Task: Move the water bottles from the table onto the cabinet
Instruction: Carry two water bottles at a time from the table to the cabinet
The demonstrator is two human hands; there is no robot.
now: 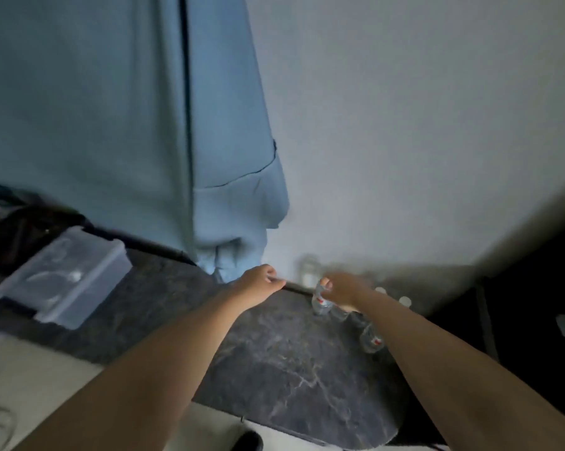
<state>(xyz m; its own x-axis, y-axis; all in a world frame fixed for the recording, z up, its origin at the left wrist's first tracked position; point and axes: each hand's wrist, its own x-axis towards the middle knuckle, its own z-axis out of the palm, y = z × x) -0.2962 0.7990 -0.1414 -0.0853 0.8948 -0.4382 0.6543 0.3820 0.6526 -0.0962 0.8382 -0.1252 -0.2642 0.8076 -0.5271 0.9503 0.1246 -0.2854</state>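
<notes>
On marble top [290, 369], right hand [341, 291] grips bottle [320, 299]

There is a single view, from a wide-angle camera worn on the person's head. It looks forward and steeply down over both forearms, which enter from the near bottom edge and reach away toward the far wall [421, 125]. The dark marbled desk [290, 369] fills the lower middle, seen from above and fairly close. The lens bends straight lines, so the blue curtain [112, 125] at the far left leans inward. The left hand [258, 281] and right hand [342, 291] sit near the frame's centre, blurred. With only one camera, no part is shared between views.
</notes>
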